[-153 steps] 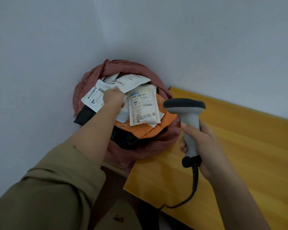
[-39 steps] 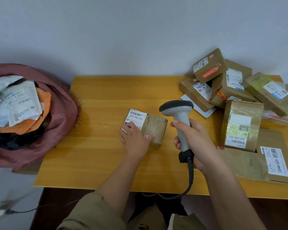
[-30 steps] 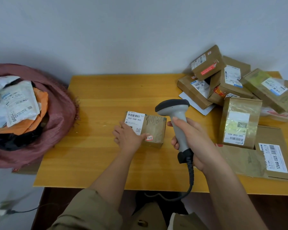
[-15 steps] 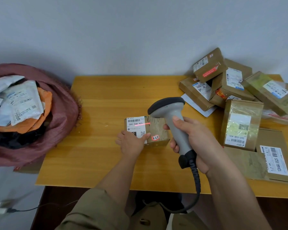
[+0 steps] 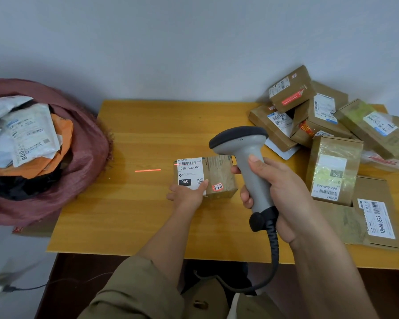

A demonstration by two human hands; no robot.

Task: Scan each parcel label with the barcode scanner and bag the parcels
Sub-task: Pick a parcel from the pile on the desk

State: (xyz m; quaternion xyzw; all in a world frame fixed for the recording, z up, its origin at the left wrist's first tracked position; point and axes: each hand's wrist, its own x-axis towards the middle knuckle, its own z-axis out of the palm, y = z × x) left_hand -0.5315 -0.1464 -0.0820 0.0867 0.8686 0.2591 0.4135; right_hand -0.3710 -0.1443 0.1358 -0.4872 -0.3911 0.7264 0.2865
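Note:
A small brown cardboard parcel (image 5: 219, 176) with a white label (image 5: 189, 172) stands tilted on the wooden table (image 5: 134, 215). My left hand (image 5: 187, 195) grips its near lower edge, thumb on the label. My right hand (image 5: 279, 194) holds the grey barcode scanner (image 5: 247, 157) just right of the parcel, its head pointing left. A red laser line (image 5: 148, 170) falls on the table left of the parcel and touches the label's top edge. The dark red bag (image 5: 83, 157) at the left is stuffed with soft parcels.
A heap of several brown boxes (image 5: 313, 120) with labels fills the table's right side, and a flat box (image 5: 376, 222) lies at the near right edge. The scanner's black cable (image 5: 273, 256) hangs over the front edge. A wall stands right behind the table.
The scanner has swung slightly, so the red line now lies mostly on the table left of the parcel rather than across the label. The parcel is tipped up more toward me.

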